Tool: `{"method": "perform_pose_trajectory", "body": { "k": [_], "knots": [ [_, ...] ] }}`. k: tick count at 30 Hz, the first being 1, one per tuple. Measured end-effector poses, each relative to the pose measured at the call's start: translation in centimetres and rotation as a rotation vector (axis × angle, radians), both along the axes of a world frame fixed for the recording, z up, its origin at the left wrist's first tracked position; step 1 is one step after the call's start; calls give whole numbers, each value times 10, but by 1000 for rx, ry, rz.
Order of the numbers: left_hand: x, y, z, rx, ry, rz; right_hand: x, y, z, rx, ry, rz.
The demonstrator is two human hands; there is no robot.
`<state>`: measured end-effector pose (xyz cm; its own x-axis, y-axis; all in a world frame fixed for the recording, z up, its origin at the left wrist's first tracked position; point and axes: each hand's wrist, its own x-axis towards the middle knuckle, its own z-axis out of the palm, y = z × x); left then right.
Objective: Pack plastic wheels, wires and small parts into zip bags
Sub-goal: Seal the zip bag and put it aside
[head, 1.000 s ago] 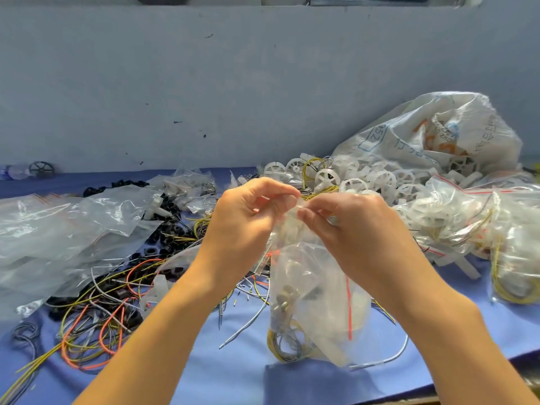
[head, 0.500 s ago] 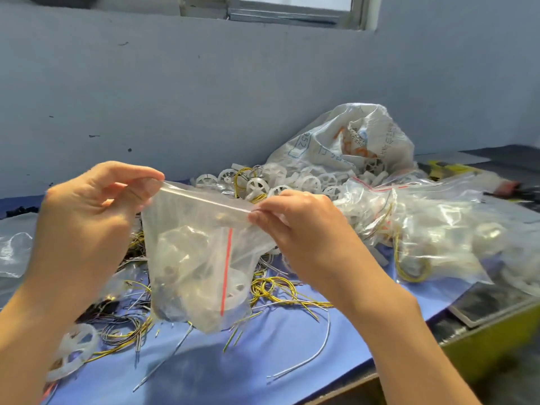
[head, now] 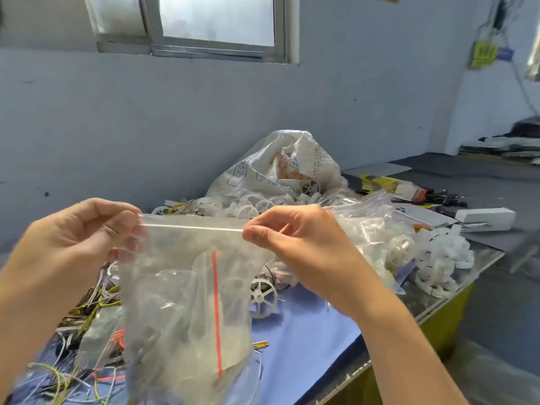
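Your left hand (head: 79, 244) and right hand (head: 301, 247) each pinch a top corner of the bag (head: 187, 302), which hangs between them over the table with wheels inside. The seal looks flat, but I cannot tell if it is closed end to end (a gap would spill parts). Below your left grip lie loose wires (head: 87, 317) that could snag the bag. Right of your right grip the table edge (head: 432, 311) falls away. Room lies beyond, toward the packed bags (head: 371, 229) and sack (head: 280, 168).
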<state>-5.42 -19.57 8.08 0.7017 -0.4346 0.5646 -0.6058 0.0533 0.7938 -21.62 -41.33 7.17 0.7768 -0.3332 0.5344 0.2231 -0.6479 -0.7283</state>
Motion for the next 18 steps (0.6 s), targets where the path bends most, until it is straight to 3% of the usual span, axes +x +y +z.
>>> {"method": "perform_pose_trajectory", "body": {
  "k": [3, 8, 12, 15, 18],
  "knots": [
    [27, -55, 17, 66, 43, 11, 17, -44, 13, 20, 50, -102],
    [71, -168, 76, 166, 9, 40, 65, -124, 55, 30, -51, -292],
    [89, -273, 139, 58, 28, 45, 97, -198, 113, 41, -122, -413],
    [80, -346, 149, -89, -126, 94, 96, -256, 126, -276, -202, -690],
    [72, -405, 89, 93, -366, 88, 81, -306, 76, -557, -96, -800]
  ]
}}
